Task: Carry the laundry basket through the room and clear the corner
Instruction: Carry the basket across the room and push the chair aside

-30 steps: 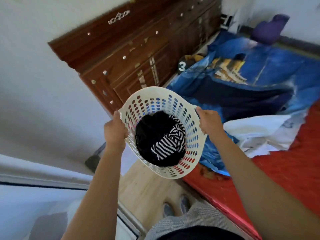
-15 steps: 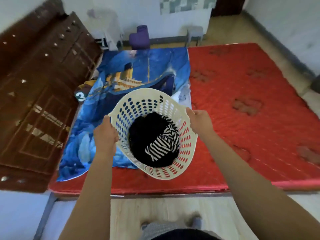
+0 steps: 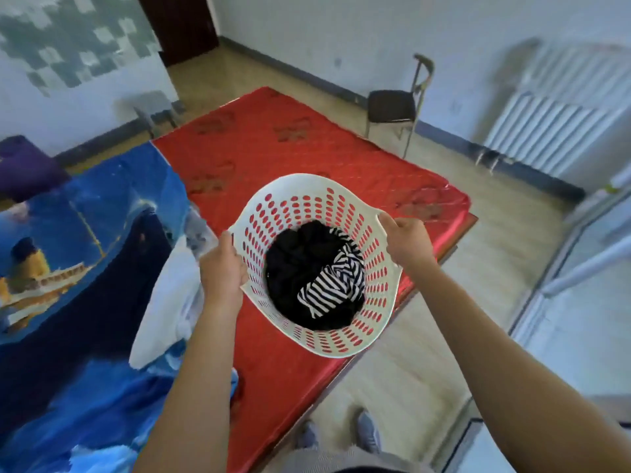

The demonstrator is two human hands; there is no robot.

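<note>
Now, one laundry basket [image 3: 317,268] rides in the air over the near right corner of the red mattress [image 3: 307,148], left hand [image 3: 222,271] and right hand [image 3: 408,238] each clenched on its rim. Best kept level and swung wide of that corner. Inside: one black garment [image 3: 297,264], one striped top [image 3: 336,285].

Perforated white plastic basket [image 3: 386,268], soft cloth laundry [image 3: 300,268], glossy red quilted mattress [image 3: 273,155]
</note>
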